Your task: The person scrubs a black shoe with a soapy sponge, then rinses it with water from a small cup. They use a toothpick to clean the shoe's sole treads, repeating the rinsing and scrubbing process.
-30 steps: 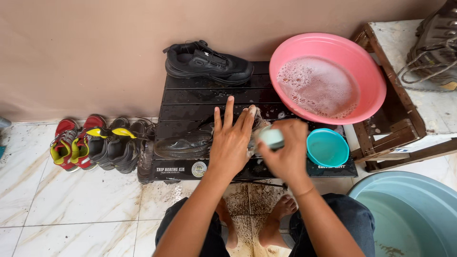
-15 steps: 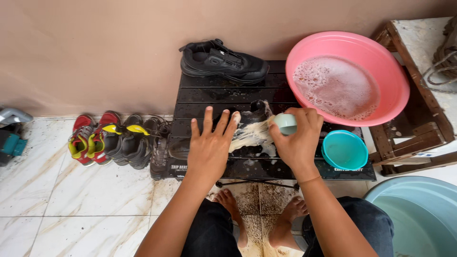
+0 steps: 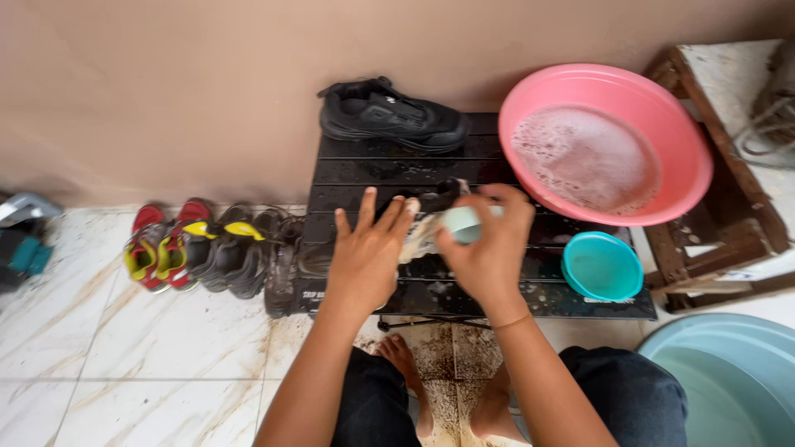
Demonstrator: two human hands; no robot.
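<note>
**Q:** Since the half-second mark, what changed?

**Me:** Both hands sit slightly nearer the wall side of the bench (image 3: 497, 294) than before; my left fingers are drawn a little closer together. The wet shoe has not left its spot.

**Q:** Grip, left?

**Me:** Left hand (image 3: 364, 261): fingers apart, laid flat, pressing down on the dark wet shoe (image 3: 431, 223) that lies on the slatted black bench. No clamp.

**Q:** Grip, right?

**Me:** Right hand (image 3: 489, 248): fingers curled together, clamped on a pale green brush (image 3: 460, 223), which touches the sudsy upper of the shoe just beside my left fingertips.

**Q:** Surroundings, relative to the grip?

**Me:** Beyond both hands, against the wall: a clean-looking black sneaker (image 3: 389, 116) on the same bench. Beyond and to the right of the right hand: a pink basin (image 3: 530, 108) of foamy water. Just right of that hand: a small teal bowl (image 3: 602, 266). Left of the left hand, on the tiled floor: a row of sandals (image 3: 199, 252). Near my right knee: a pale blue tub (image 3: 729, 364).
</note>
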